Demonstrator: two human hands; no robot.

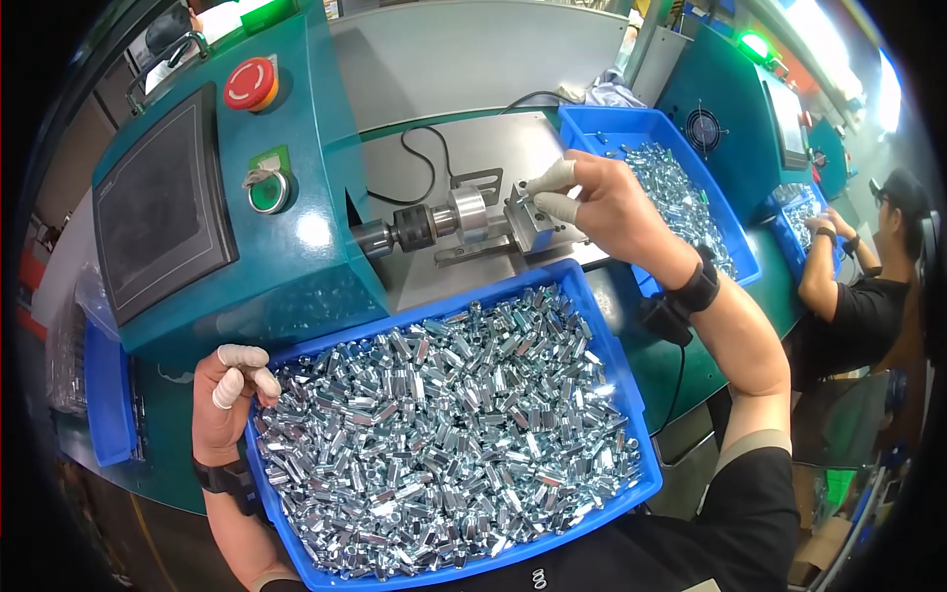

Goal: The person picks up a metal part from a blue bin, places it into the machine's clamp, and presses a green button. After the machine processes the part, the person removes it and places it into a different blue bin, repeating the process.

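Observation:
My right hand (617, 207) reaches over a metal fixture block (538, 235), its thumb and forefinger in pale finger cots. Those fingers are drawn into a pinch at the block's top; whatever lies between them is too small to make out. Facing the block is the machine's spindle chuck (414, 227), with a round silver collar (469, 214) at its end. My left hand (229, 395) is at the left rim of a large blue bin (646, 464), fingers curled together in finger cots. What they hold, if anything, is hidden. Shiny hexagonal metal pieces (444, 424) fill this bin.
A teal machine housing (335, 197) with a dark screen (163, 202), red stop button (252, 84) and green button (267, 191) stands left. Behind my right wrist, a second blue bin (730, 212) holds metal parts. A co-worker (878, 276) works at the far right.

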